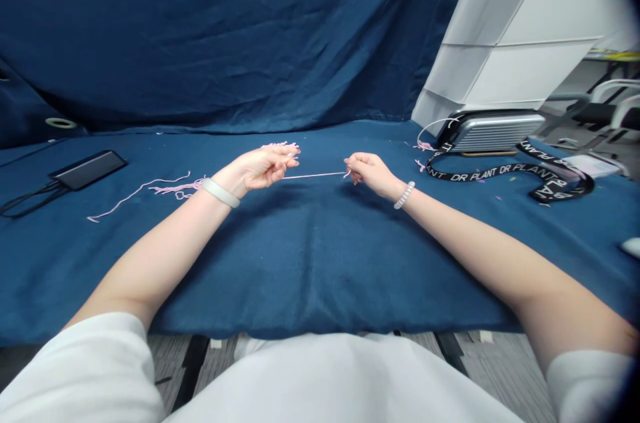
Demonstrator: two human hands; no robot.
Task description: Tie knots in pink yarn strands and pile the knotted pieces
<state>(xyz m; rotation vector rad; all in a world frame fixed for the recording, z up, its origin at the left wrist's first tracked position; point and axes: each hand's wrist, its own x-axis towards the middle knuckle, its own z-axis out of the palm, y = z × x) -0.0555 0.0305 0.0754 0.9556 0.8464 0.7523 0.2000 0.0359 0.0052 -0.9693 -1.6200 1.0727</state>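
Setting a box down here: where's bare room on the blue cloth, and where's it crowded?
Bare blue cloth lies below the left hand and right hand. Another patch lies behind the pink yarn, up to the blue backdrop. Crowded: far right, around the black DR PLANT lanyard and silver case.

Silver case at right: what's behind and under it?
Behind the silver case stands a white panelled structure. Under it only a thin tan edge shows; the rest is covered by the case.

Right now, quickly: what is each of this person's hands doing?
Left hand: partly closed, holding pink yarn.
Right hand: closed in a pinch, holding the other end of that strand.
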